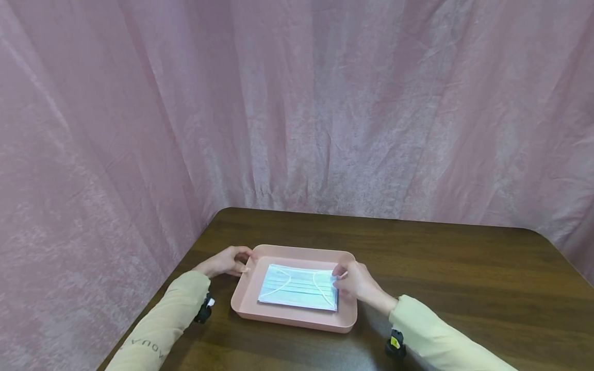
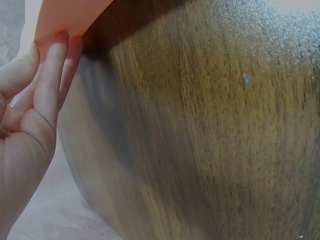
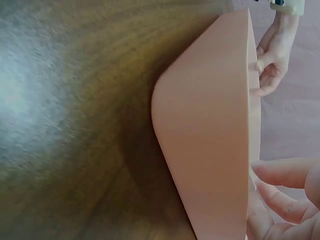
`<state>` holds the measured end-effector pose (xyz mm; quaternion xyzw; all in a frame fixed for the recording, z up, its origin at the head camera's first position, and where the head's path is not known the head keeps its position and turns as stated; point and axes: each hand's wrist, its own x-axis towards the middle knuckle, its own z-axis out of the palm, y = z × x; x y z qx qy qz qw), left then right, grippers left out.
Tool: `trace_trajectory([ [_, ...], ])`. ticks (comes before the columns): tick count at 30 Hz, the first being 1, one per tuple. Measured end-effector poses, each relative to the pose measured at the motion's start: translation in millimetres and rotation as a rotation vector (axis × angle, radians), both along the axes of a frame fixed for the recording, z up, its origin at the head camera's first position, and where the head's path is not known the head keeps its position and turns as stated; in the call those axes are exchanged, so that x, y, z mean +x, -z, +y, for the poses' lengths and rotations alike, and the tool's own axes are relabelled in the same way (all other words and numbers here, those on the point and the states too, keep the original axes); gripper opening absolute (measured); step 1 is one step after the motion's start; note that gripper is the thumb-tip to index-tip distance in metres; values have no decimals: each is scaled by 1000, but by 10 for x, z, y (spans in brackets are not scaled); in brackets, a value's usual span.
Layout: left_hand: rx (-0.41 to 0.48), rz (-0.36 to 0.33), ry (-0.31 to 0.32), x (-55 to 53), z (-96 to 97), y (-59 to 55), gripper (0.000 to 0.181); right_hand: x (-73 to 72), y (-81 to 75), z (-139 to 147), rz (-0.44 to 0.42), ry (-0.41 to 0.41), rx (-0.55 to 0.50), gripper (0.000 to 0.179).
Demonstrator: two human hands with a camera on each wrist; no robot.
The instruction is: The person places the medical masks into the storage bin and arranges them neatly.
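A stack of light blue pleated face masks [image 1: 297, 288] with white ear loops lies flat in a shallow pink tray [image 1: 297, 320]. My left hand [image 1: 227, 262] holds the tray's left rim near the far corner; in the left wrist view its thumb and fingers [image 2: 52, 75] are on the tray wall. Over the tray's right side, my right hand [image 1: 356, 282] has thumb and fingertips at the right end of the masks, with a bit of white between them. The right wrist view shows those fingers [image 3: 285, 172] behind the pink wall, which hides their tips in part.
The tray stands on a dark brown wooden table [image 1: 441, 278] with rounded corners. A pink velvet curtain [image 1: 297, 113] hangs behind the table and along its left side. Each wrist wears a small black camera.
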<state>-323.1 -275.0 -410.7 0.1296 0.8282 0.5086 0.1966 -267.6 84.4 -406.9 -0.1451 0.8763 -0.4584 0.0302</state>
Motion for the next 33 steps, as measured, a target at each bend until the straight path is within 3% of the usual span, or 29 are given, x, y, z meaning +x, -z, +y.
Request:
trace_trajectory([
  [2, 8, 6, 25, -6, -15, 6, 34, -34, -5, -8, 29, -8, 30, 14],
  [13, -14, -8, -11, 2, 22, -11, 36, -267, 22, 14, 110, -82, 129, 16],
  [24, -8, 0, -8, -6, 20, -13, 36, -335, 2, 3, 160, -119, 219, 16],
  [33, -17, -9, -14, 3, 22, -8, 36, -348, 16, 2, 171, -151, 216, 13],
])
